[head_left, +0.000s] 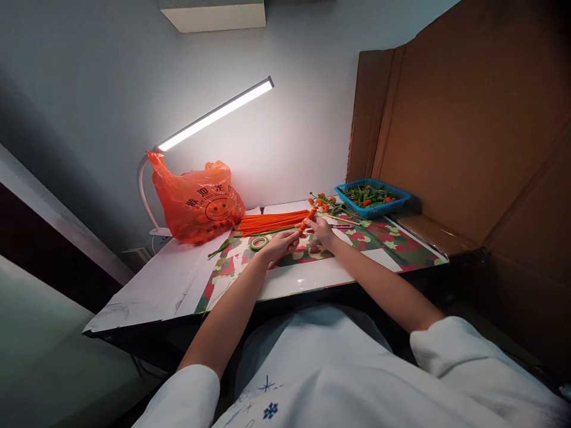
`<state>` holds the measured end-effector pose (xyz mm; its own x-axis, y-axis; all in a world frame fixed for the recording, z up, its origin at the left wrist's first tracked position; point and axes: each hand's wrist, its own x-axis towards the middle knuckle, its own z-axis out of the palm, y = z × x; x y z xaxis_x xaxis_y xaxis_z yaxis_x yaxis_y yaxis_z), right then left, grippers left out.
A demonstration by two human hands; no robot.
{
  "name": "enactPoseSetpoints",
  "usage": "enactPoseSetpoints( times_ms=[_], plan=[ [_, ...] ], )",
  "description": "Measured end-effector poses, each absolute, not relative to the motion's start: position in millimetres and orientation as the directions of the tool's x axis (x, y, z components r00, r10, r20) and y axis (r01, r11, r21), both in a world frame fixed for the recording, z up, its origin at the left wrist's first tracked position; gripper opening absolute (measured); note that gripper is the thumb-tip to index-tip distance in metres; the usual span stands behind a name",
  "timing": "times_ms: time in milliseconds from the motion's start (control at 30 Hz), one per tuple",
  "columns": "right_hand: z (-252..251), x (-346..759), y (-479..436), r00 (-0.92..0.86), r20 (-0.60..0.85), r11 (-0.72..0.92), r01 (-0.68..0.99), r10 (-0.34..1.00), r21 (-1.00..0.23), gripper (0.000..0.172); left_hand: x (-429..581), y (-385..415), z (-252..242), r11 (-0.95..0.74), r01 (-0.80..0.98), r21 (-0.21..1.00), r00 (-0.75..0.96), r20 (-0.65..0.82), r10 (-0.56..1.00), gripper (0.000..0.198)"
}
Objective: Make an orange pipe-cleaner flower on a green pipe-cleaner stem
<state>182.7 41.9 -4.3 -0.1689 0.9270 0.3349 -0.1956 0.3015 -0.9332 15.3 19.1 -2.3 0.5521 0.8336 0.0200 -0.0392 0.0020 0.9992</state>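
Between your two hands, just above the tabletop (151, 279), you hold a short orange fuzzy stem (308, 217). It is tilted, with the upper end pointing away from you and to the right. The fingers (295, 235) of your left hand (281, 244) are closed together on its lower end. The fingers of your right hand (323, 229) are clamped on it a little higher. The view is small, so I cannot tell which fingertips press it.

Under your fingers lies a patterned mat (392, 241) in red, green and white. Just to the left of your left fingers a roll of tape (259, 242) lies flat on the mat. A little further left is a small green piece (219, 248). Beyond your fingers a bundle of long orange stems (272, 222) lies on its side. Its left end is near an orange plastic bag (196, 202), which stands well to the left.

Just beyond your right fingers are some small orange and green pieces (323, 201). Further right of them a blue basket (399, 199) holds more green and orange bits. Behind the basket stands a wall of brown cardboard (468, 131). A lit bar lamp (214, 114) hangs slanted over the bag.
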Motion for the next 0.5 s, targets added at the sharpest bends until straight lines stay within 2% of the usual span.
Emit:
enactPoseSetpoints(
  times_ms=[167,300,500],
  plan=[
    [2.5,190.3,41.6,-0.095,0.349,0.330,-0.170,0.932,-0.928,0.031,12.6,26.5,-8.5,-0.178,0.095,0.979,0.440,0.119,0.890,0.042],
    [6.0,199.0,47.7,0.052,0.249,0.254,-0.252,0.967,-0.934,0.036,7.7,34.0,-15.0,-0.343,0.317,0.884,0.321,0.240,0.916,0.036],
    [6.1,203.3,52.2,0.127,0.187,0.219,-0.326,0.974,-0.920,0.032,7.1,36.7,-19.7,-0.405,0.419,0.813,0.324,0.283,0.903,0.028]
  ],
)
